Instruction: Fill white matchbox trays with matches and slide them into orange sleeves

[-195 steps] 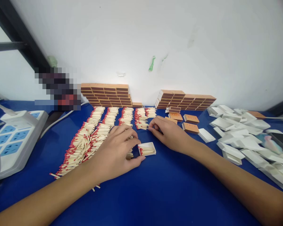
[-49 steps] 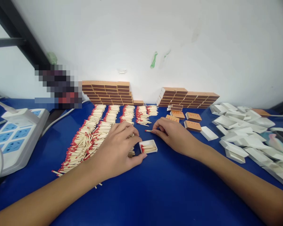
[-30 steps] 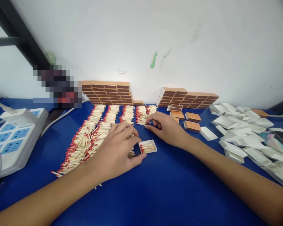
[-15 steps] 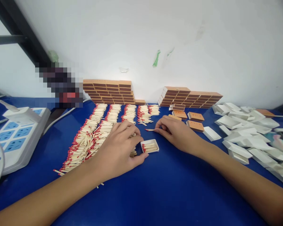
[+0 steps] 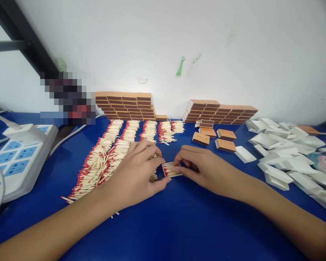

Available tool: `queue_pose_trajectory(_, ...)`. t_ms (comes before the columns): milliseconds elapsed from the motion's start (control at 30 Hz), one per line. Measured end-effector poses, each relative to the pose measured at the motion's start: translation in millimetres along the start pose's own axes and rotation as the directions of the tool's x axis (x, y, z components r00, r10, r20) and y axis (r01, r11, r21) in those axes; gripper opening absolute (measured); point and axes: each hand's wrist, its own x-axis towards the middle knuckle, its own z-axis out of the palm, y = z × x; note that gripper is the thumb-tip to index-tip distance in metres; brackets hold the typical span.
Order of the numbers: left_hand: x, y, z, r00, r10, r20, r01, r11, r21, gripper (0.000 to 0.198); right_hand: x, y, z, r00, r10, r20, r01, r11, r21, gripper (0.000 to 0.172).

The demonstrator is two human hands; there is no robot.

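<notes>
A small white matchbox tray (image 5: 168, 164) lies on the blue table with red-tipped matches in it. My left hand (image 5: 139, 170) rests just left of it, thumb and fingers spread at the tray's left end; whether they touch it is unclear. Over the tray's right side, the thumb and index finger of my right hand (image 5: 197, 166) pinch matches, partly hidden by the fingertips. Rows of loose matches (image 5: 97, 166) spread behind and left of my left hand, which covers part of them.
Orange matchboxes (image 5: 201, 138) lie behind my right hand. Stacked matchboxes (image 5: 125, 105) and another stack (image 5: 220, 112) stand against the wall. Many empty white trays (image 5: 285, 148) heap at right. A white power strip (image 5: 29, 170) with cables sits at left.
My right hand has moved left and toward me, bringing the matches it pinched from the table over the tray. An orange matchbox behind it is now uncovered. My left hand stays put.
</notes>
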Motion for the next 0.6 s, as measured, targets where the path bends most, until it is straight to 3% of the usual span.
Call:
queue_pose_trajectory(233,-1,1,0.4,1.000,0.016,0.020,-0.016,1.000,-0.023,0.022,29,36,3,0.952,0.078,-0.296,-0.103,0.992,-0.072,0.011)
queue_pose_trajectory(367,-1,1,1.2,0.999,0.040,0.010,-0.040,0.999,-0.035,0.021,44,55,10,0.947,0.056,-0.315,-0.097,0.988,-0.118,0.008)
queue_pose_trajectory(600,-1,0,1.2,0.999,0.041,0.011,-0.041,0.999,-0.031,0.021,41,59,10,0.956,0.065,-0.286,-0.110,0.983,-0.147,0.012)
